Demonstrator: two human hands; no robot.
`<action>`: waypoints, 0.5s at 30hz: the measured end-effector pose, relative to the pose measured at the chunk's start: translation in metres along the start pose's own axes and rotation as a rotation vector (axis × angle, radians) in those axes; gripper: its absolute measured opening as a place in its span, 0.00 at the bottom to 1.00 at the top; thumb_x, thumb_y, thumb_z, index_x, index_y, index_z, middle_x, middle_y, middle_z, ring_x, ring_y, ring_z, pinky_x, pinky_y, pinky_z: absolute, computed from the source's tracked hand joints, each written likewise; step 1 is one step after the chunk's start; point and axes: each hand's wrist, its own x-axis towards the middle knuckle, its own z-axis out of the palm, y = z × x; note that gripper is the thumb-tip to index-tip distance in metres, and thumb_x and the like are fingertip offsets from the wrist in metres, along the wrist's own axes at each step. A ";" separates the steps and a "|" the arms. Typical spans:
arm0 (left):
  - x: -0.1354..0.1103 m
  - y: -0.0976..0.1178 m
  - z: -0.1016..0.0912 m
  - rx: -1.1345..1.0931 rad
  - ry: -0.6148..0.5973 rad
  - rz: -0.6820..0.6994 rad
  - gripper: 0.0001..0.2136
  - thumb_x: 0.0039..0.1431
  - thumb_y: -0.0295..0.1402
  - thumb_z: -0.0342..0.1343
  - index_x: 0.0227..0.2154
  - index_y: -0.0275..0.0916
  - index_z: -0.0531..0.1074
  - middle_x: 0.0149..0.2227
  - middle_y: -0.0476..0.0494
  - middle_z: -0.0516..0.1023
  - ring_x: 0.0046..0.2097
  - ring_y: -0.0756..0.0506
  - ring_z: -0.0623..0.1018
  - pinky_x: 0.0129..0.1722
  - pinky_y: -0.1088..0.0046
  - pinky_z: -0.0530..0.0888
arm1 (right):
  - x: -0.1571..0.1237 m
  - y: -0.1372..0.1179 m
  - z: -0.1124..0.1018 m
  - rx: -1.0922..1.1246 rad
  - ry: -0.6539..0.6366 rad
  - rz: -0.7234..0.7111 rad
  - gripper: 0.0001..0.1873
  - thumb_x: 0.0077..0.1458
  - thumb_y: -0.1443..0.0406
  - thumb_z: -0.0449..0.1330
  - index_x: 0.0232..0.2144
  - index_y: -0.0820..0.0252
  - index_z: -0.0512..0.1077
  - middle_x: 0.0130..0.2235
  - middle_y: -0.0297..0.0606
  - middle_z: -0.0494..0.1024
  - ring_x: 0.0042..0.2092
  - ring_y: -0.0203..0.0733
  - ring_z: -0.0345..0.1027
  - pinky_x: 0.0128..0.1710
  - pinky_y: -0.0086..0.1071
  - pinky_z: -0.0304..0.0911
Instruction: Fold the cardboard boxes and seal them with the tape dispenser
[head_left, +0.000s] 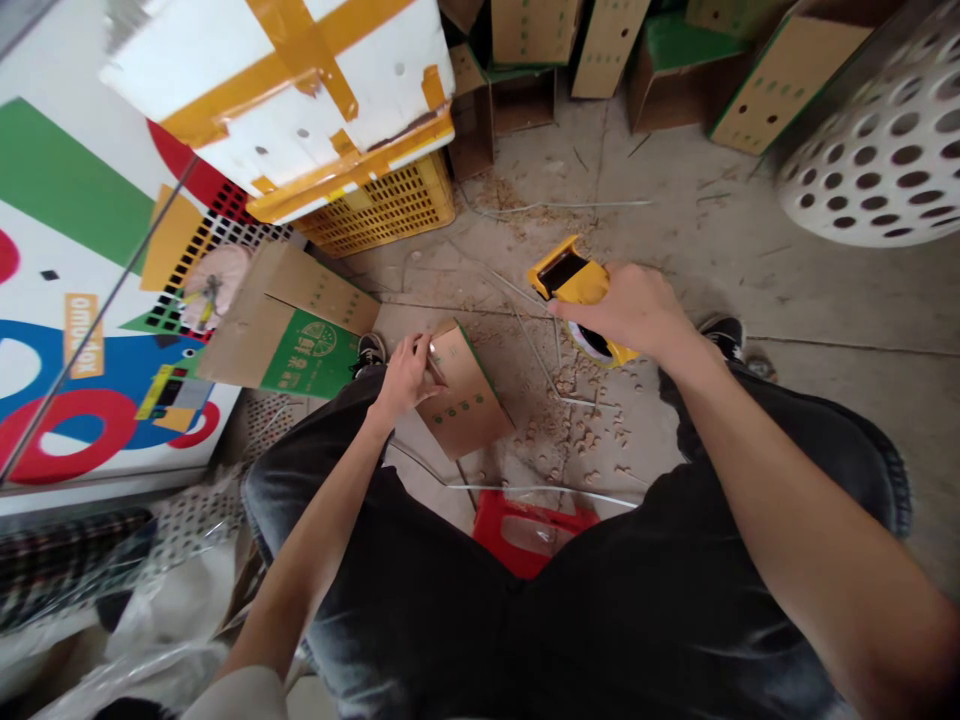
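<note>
My left hand (405, 375) grips the upper edge of a small brown cardboard box with a green side (465, 400), which rests tilted on the floor between my knees. My right hand (637, 310) is closed around a yellow tape dispenser (574, 283) with a roll of tape, held just above the floor to the right of the box. The two hands are apart. I sit on a red stool (525, 535) in dark jeans.
A bigger cardboard box with a green label (289, 330) lies at the left. A yellow crate (390, 205) under a white foam box strapped with yellow tape (292, 80) stands behind it. Several cartons (780, 75) line the back; a perforated white drum (885, 150) is at right. Scraps litter the concrete floor.
</note>
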 end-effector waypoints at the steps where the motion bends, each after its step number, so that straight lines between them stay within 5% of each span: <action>1: 0.000 0.000 -0.001 0.002 0.001 -0.007 0.49 0.39 0.37 0.76 0.64 0.38 0.57 0.60 0.27 0.66 0.59 0.28 0.70 0.58 0.52 0.70 | 0.000 0.000 0.000 -0.004 0.007 0.003 0.33 0.46 0.39 0.64 0.42 0.59 0.74 0.41 0.54 0.79 0.43 0.63 0.74 0.38 0.47 0.66; 15: 0.009 -0.002 -0.026 -0.011 -0.058 -0.013 0.26 0.49 0.37 0.70 0.52 0.41 0.74 0.45 0.37 0.81 0.45 0.33 0.81 0.43 0.60 0.76 | 0.002 0.000 0.003 -0.035 -0.005 -0.001 0.36 0.47 0.39 0.63 0.44 0.61 0.75 0.41 0.54 0.79 0.43 0.61 0.74 0.39 0.45 0.65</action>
